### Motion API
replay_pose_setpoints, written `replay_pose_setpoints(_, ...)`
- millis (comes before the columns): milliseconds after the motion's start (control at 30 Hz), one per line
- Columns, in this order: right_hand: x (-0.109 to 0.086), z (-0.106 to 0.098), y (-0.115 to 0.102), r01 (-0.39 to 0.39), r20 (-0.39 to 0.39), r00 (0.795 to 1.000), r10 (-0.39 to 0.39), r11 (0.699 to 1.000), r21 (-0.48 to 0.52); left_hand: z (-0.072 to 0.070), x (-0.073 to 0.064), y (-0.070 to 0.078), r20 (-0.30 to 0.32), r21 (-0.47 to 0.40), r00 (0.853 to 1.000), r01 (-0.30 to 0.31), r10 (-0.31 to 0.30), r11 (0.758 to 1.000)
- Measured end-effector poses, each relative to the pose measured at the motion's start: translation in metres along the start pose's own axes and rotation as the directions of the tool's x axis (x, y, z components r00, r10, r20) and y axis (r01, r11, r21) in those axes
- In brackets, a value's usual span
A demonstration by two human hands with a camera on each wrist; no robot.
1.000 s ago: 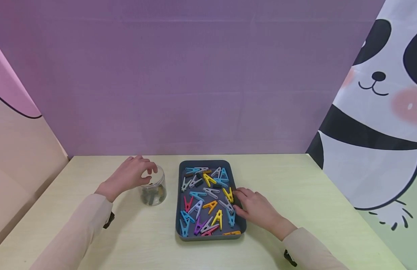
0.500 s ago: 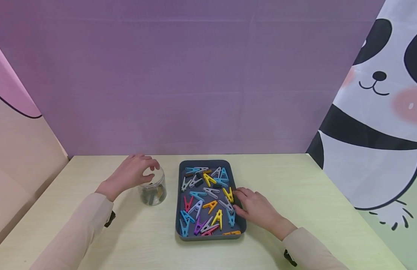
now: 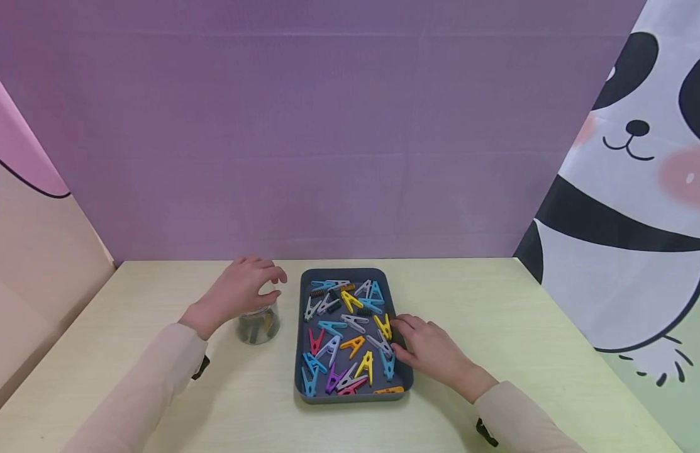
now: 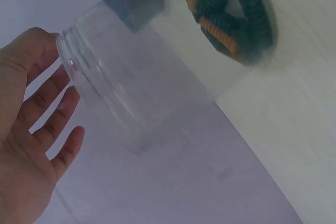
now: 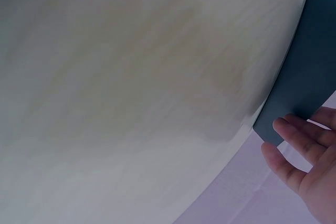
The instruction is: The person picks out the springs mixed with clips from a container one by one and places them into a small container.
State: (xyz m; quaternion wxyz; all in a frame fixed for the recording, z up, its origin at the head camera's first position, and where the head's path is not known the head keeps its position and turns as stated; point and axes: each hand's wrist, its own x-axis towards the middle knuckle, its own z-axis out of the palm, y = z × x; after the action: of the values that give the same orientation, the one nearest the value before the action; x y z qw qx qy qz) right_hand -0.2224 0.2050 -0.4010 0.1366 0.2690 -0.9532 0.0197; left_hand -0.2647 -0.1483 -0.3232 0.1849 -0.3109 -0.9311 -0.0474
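Purple backdrop [image 3: 327,138], half-spread left hand [image 3: 238,290], empty, shifted rightward by jar [image 3: 252,331], relaxed right hand [image 3: 434,353] touching tray [image 3: 350,400]

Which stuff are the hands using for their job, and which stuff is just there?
Seems part of the job:
clear jar, near the left hand
ridged pieces inside the jar
dark gray tray, touched by the right hand
colorful clips in the tray

Probably just there:
panda picture
purple backdrop
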Motion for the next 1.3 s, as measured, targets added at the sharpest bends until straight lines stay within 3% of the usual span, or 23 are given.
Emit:
replay_pose_setpoints(133, 0.000, 0.001, 0.000, -0.003, 0.004, 1.000, 0.003, 1.000, 0.002, 0.005, 0.005, 0.008, 0.003, 0.007, 1.000, -0.015, 0.015, 1.000)
replay_pose_setpoints(367, 0.000, 0.000, 0.000, -0.012, 0.010, 1.000, 0.012, 1.000, 0.005, 0.017, 0.016, 0.025, 0.090, -0.022, 0.996, 0.004, -0.002, 1.000)
replay_pose_setpoints(933, 0.000, -0.001, 0.000, 0.006, 0.004, 1.000, -0.006, 1.000, -0.007, 0.049, 0.034, 0.053, 0.173, -0.038, 0.982, -0.070, 0.076, 0.997)
replay_pose_setpoints(1300, 0.001, 0.000, 0.000, 0.008, -0.007, 1.000, -0.008, 1.000, -0.016, 0.073, 0.048, 0.063, 0.221, 0.025, 0.975, -0.009, 0.003, 1.000)
